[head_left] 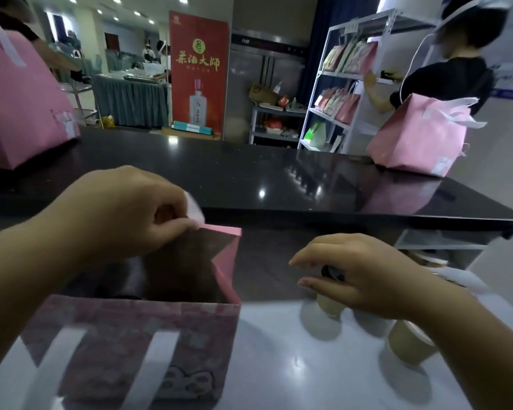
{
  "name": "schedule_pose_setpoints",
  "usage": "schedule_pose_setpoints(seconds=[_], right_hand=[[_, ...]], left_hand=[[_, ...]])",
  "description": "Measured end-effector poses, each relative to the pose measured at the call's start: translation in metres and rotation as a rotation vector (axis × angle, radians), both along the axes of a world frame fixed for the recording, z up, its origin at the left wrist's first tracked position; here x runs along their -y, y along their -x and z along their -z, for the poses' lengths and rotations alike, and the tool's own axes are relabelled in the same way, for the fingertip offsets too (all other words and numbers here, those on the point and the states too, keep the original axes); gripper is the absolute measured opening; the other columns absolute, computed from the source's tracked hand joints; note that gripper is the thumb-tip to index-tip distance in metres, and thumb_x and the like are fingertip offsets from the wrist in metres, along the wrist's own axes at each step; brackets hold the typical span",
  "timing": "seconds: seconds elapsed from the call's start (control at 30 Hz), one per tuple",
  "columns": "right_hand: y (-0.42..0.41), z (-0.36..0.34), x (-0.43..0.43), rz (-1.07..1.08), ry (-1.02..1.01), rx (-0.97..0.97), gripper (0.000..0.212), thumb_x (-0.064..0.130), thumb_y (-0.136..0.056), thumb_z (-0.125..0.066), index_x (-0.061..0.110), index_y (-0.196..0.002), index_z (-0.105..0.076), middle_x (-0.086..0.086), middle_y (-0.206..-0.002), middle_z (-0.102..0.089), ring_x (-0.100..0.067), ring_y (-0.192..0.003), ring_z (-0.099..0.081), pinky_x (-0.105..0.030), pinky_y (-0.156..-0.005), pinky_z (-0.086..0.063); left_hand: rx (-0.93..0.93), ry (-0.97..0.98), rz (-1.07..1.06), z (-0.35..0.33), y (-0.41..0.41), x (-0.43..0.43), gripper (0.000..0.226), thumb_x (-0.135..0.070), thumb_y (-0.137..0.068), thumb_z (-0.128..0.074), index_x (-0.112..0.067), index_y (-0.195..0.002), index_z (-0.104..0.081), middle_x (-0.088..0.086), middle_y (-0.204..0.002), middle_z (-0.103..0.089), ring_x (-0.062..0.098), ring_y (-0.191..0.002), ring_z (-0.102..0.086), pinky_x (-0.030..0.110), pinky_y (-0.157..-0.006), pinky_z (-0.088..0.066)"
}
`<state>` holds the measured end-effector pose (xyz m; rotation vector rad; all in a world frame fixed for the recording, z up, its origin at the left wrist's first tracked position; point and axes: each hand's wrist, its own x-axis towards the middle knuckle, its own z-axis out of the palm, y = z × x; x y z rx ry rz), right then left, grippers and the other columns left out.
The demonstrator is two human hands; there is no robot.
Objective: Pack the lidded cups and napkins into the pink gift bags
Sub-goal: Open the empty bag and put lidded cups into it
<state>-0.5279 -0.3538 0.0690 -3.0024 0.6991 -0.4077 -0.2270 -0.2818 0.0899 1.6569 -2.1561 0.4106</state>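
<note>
The pink gift bag point(148, 324) you are packing stands open on the pale lower counter point(293, 365) right in front of you, its near wall facing you with two white handle straps and a printed pattern, its mouth dark inside so you cannot tell what, if anything, is already in it. Your left hand point(131, 211) is at the bag's far rim, thumb and fingers pressed together on the rim's edge and on a bit of white ribbon that sticks out above your knuckles, holding the mouth open. Your right hand point(359, 276) is to the right of the bag, palm down over a lidded cup point(330, 297), fingers curled around its dark lid; the cup's tan body shows just below your fingers, though the blur hides whether it has left the counter. A second paper cup point(409, 344) stands just beside your right wrist, near the counter's right side, its top hidden by your forearm. Past the bag runs a raised glossy black counter point(279, 179). On it, a second pink bag point(418, 140) sits at the far right with its white handles tied, and a third pink bag point(21, 108) sits at the far left edge, partly cut off. Behind the black counter another person in a dark top point(444, 81) reaches to a white shelf rack point(338, 93) holding flat pink bags, and a red banner point(199, 72) stands at mid-left.
</note>
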Motion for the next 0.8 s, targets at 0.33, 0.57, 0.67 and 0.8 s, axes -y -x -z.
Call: schedule_pose_setpoints(seconds=[0.33, 0.57, 0.67, 0.8], right_hand=[[0.077, 0.053, 0.082, 0.366, -0.109, -0.227, 0.029, 0.047, -0.085, -0.059, 0.037, -0.112, -0.056, 0.019, -0.097, -0.056, -0.005, -0.086, -0.054, -0.023, -0.071, -0.047], [0.080, 0.099, 0.131, 0.506, -0.260, -0.287, 0.076, 0.057, -0.075, -0.065, 0.033, -0.139, -0.032, 0.004, -0.130, -0.042, -0.020, -0.112, -0.045, -0.033, -0.085, -0.046], [0.073, 0.118, 0.139, 0.537, -0.331, -0.353, 0.084, 0.056, -0.077, -0.063, 0.034, -0.145, -0.019, -0.002, -0.141, -0.032, -0.029, -0.124, -0.037, -0.039, -0.095, -0.043], [0.068, 0.127, 0.143, 0.566, -0.306, -0.379, 0.075, 0.050, -0.078, -0.062, 0.037, -0.141, -0.026, -0.006, -0.130, -0.036, -0.032, -0.115, -0.037, -0.038, -0.086, -0.045]], left_hand=[[0.212, -0.049, 0.133, 0.011, 0.115, 0.047, 0.045, -0.065, -0.075, -0.030, -0.030, -0.079, -0.057, -0.013, -0.070, -0.056, 0.003, -0.062, -0.053, 0.025, -0.053, -0.048], [0.247, -0.108, 0.092, 0.031, 0.133, 0.068, 0.036, -0.063, -0.079, -0.041, -0.030, -0.079, -0.056, -0.013, -0.074, -0.055, 0.005, -0.065, -0.052, 0.023, -0.053, -0.043], [0.247, -0.128, 0.081, 0.033, 0.132, 0.069, 0.037, -0.064, -0.078, -0.039, -0.031, -0.078, -0.056, -0.013, -0.074, -0.055, 0.004, -0.064, -0.052, 0.022, -0.053, -0.044], [0.251, -0.123, 0.056, 0.033, 0.127, 0.062, 0.040, -0.065, -0.077, -0.036, -0.030, -0.079, -0.056, -0.013, -0.074, -0.055, 0.004, -0.064, -0.052, 0.020, -0.053, -0.044]])
